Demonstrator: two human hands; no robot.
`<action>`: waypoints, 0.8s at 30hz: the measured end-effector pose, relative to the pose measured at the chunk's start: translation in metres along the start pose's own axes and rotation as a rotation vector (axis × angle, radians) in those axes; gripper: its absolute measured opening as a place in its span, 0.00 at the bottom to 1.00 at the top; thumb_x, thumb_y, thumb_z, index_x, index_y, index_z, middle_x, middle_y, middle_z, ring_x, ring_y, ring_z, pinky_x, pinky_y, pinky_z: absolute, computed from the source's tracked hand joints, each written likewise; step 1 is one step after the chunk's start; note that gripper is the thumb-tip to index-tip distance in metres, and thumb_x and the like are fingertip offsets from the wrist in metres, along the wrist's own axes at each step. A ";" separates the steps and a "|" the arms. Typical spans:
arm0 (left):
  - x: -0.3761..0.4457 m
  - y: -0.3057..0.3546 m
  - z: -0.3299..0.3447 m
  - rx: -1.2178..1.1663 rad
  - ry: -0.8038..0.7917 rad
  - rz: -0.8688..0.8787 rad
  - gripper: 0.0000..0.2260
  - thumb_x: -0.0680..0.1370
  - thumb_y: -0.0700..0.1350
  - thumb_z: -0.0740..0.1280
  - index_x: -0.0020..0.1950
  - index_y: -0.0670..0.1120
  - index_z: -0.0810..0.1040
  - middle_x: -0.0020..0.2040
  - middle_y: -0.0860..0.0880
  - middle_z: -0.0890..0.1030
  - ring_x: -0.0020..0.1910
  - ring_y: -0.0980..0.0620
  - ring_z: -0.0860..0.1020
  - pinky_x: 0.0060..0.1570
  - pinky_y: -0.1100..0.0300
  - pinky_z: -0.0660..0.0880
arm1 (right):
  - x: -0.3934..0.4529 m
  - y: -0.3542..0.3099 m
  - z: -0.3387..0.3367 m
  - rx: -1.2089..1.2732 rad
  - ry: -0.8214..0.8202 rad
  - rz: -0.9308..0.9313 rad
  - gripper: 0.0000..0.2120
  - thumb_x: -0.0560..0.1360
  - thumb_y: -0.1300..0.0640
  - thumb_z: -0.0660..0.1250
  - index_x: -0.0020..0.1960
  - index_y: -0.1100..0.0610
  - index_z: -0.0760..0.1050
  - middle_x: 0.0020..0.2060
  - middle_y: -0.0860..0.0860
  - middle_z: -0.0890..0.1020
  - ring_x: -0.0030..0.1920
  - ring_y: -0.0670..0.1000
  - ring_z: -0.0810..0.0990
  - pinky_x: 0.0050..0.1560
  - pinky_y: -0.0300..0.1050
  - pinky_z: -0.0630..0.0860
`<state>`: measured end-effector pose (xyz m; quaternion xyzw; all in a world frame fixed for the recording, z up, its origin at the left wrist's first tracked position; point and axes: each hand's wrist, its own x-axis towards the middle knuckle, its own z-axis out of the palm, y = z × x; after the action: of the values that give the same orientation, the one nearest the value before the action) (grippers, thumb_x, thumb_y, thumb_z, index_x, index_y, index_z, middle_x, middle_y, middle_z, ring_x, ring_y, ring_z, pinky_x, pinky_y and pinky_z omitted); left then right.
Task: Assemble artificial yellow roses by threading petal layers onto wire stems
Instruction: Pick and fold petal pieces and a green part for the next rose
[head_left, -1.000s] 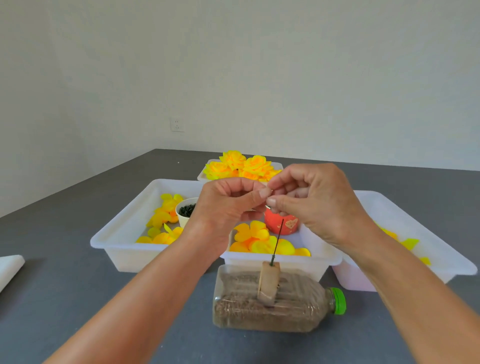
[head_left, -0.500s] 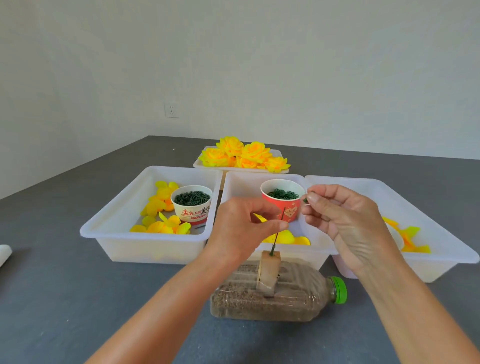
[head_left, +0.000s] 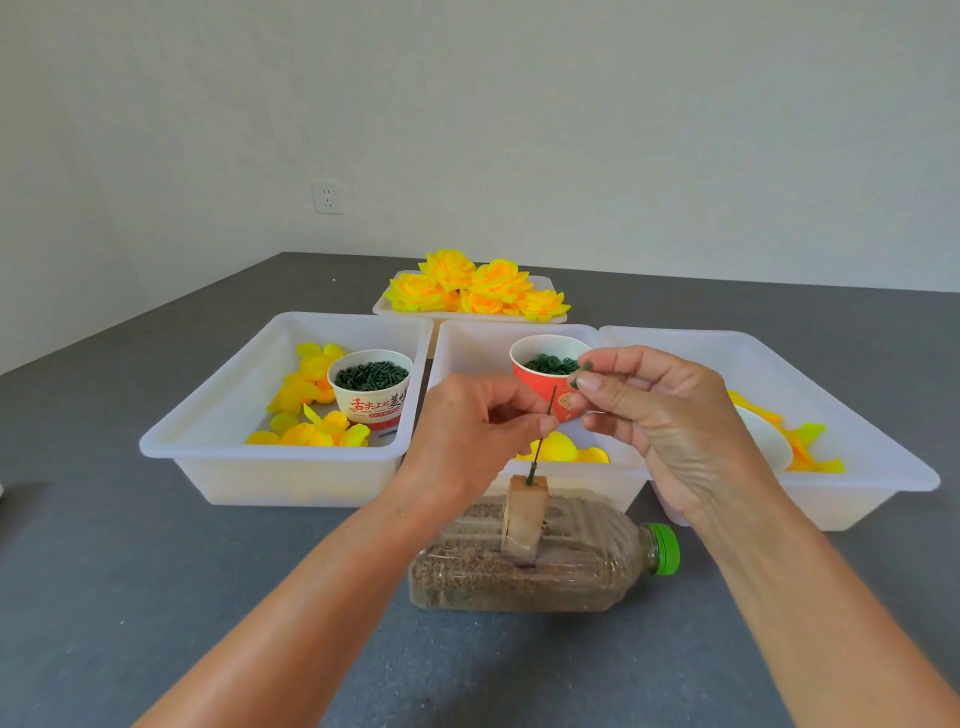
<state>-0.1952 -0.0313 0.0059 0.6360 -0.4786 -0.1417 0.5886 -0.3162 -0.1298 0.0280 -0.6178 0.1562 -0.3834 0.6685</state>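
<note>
Seen from our head camera: our left hand (head_left: 467, 431) pinches a thin green wire stem (head_left: 542, 434) that stands tilted in a small block (head_left: 524, 514) on a sand-filled bottle (head_left: 545, 566) lying just below both hands. Our right hand (head_left: 660, 415) grips a small green ring (head_left: 581, 374) between thumb and forefinger, just right of the stem's tip. Behind our hands sit white trays (head_left: 291, 470) of loose yellow petals (head_left: 306, 389) and a red cup (head_left: 545, 376) of green rings; finished yellow roses (head_left: 475, 288) lie farther beyond.
</note>
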 end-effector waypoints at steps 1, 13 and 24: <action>0.000 0.000 0.000 -0.006 -0.001 0.002 0.08 0.71 0.36 0.72 0.35 0.48 0.81 0.27 0.55 0.78 0.28 0.60 0.74 0.32 0.67 0.74 | 0.001 0.000 0.001 -0.007 0.003 0.002 0.06 0.64 0.66 0.71 0.40 0.58 0.80 0.32 0.54 0.84 0.31 0.49 0.82 0.30 0.36 0.77; 0.000 -0.001 -0.001 -0.018 -0.008 0.011 0.10 0.71 0.36 0.73 0.35 0.51 0.81 0.27 0.56 0.79 0.28 0.60 0.74 0.33 0.66 0.75 | 0.006 0.003 0.005 0.079 -0.028 0.119 0.11 0.59 0.61 0.71 0.42 0.59 0.80 0.32 0.51 0.83 0.31 0.46 0.81 0.30 0.35 0.76; -0.002 0.000 0.000 -0.018 0.010 0.014 0.11 0.70 0.37 0.73 0.33 0.52 0.80 0.26 0.55 0.78 0.27 0.60 0.73 0.31 0.67 0.73 | 0.010 0.009 0.007 0.212 -0.051 0.261 0.14 0.59 0.63 0.71 0.45 0.61 0.79 0.30 0.53 0.82 0.29 0.46 0.80 0.29 0.36 0.76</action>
<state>-0.1960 -0.0298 0.0058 0.6281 -0.4787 -0.1385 0.5976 -0.3018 -0.1320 0.0237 -0.5280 0.1767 -0.2919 0.7777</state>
